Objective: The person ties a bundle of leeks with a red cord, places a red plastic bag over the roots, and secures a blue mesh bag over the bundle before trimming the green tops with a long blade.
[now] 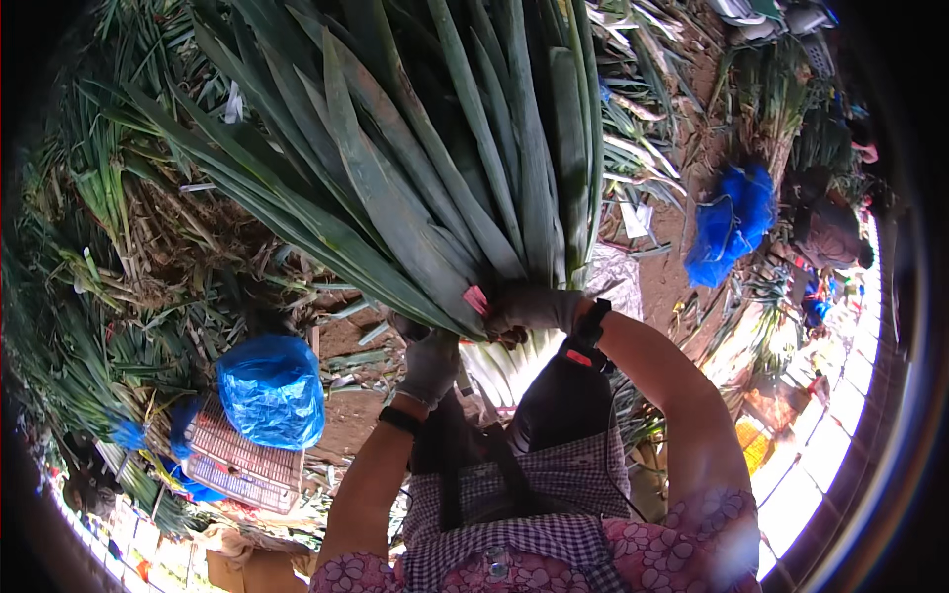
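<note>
A large bunch of long green onions (pixel 445 188) stands in front of me, its broad green leaves fanning away and its white stalks (pixel 514 368) near my knees. My right hand (pixel 539 308), in a grey glove, is closed on the bunch where the leaves narrow. At the left side of the bunch, my gloved left hand (pixel 431 366) grips from below, its fingertips partly hidden by leaves. A small piece of red tape (pixel 475 299) shows between the two hands, against the leaves.
To the left, a blue plastic bag (pixel 270 390) lies on a slatted crate (pixel 242 460). Heaps of green onions with roots (pixel 148 217) cover the far left. On the right are a blue net bag (pixel 733 222), a crouching person (pixel 830 232) and more onions (pixel 776 94).
</note>
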{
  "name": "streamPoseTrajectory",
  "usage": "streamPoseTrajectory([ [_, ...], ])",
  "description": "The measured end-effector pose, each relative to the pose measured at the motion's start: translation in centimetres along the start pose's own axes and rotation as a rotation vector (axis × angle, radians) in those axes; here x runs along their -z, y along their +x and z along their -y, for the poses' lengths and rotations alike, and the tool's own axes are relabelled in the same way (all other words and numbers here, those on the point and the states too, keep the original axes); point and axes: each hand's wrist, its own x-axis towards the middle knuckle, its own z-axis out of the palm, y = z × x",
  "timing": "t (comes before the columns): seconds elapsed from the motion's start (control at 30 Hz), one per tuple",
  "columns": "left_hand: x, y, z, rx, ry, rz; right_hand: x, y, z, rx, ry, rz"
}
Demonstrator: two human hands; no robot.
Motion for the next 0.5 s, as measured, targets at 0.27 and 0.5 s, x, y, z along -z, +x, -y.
streamPoseTrajectory([
  [0.27,-0.1,1.2,-0.9,0.038,0.120,0.096,1.6,0.3,-1.7,0.067,-0.036,-0.097],
  [0.5,-0.6,0.7,-0.3,-0.060,0.226,0.042,-5.8,-2.9,-3.9,0.702,-0.657,-1.046],
])
